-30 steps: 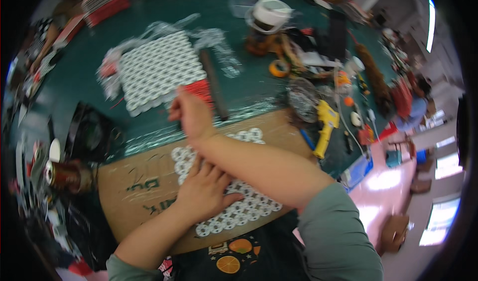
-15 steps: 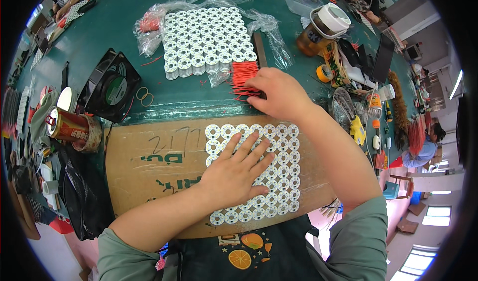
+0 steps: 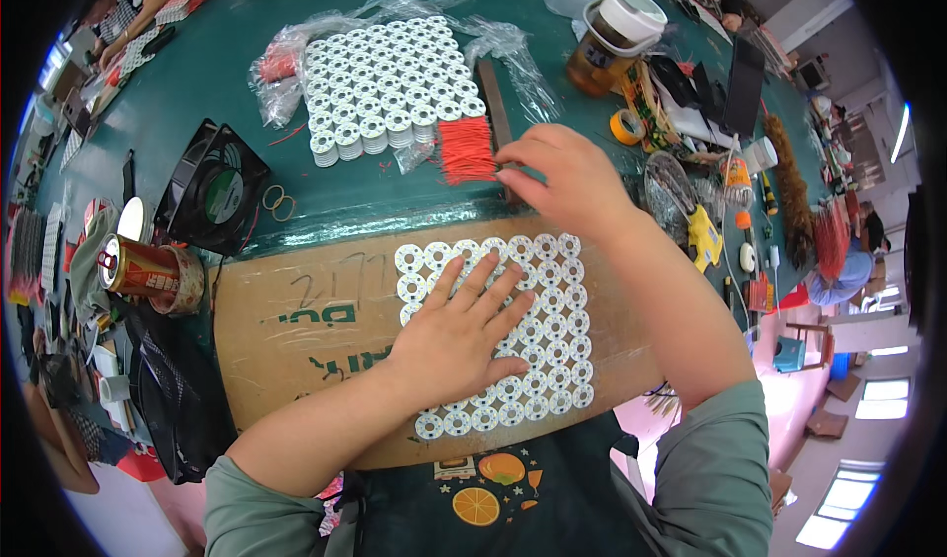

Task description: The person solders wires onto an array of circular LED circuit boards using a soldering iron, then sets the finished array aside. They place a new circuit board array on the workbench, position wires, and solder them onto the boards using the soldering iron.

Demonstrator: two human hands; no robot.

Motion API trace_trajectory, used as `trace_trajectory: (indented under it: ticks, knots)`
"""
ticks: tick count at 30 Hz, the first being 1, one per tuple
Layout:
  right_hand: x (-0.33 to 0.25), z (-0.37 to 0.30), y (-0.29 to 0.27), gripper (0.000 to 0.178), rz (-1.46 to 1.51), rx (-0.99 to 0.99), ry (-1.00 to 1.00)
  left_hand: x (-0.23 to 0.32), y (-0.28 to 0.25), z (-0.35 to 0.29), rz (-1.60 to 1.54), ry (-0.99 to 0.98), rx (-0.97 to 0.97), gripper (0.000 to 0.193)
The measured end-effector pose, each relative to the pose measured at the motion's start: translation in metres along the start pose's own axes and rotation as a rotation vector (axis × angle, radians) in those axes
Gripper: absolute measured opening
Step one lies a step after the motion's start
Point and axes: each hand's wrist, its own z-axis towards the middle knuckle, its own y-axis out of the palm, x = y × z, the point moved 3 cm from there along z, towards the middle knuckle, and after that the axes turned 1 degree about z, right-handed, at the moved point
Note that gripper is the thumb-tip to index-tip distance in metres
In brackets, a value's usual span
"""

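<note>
My left hand (image 3: 459,335) lies flat with fingers spread on a sheet of round white circuit boards (image 3: 552,330), hiding part of its rows. Under that sheet is a printed cardboard piece (image 3: 266,360). My right hand (image 3: 557,177) is beyond the sheet, fingers curled, thumb and index tips close together at the right edge of a bundle of short red wires (image 3: 466,150). Whether a wire is between those fingertips is too small to make out. A dark narrow bar (image 3: 491,108) runs beside the wires, partly behind my fingers. Stacked round-board sheets (image 3: 390,78) adjoin the bundle.
Clear plastic wrap (image 3: 281,98) surrounds the stack. Leftward are a black fan (image 3: 212,187), rubber bands (image 3: 279,204) and a drink can (image 3: 138,264). A jug of brown liquid (image 3: 607,49), orange tape (image 3: 626,126) and a yellow-handled tool (image 3: 703,236) stand right. Other people work across the table.
My right hand has drawn slightly right of the red wires, which now lie more evenly bunched. My left hand stays flat on the sheet. The whole view has shifted a little.
</note>
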Motion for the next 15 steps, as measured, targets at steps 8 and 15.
trace_trajectory:
  ticks: [8,15]
  knots:
    - [0.015,-0.138,-0.090,0.017,0.030,0.265,0.501,0.002,-0.004,0.003,0.028,-0.032,-0.047,0.079]
    - [-0.023,-0.268,-0.072,0.009,-0.036,0.458,0.603,-0.047,-0.030,0.059,0.187,-0.168,0.165,0.090]
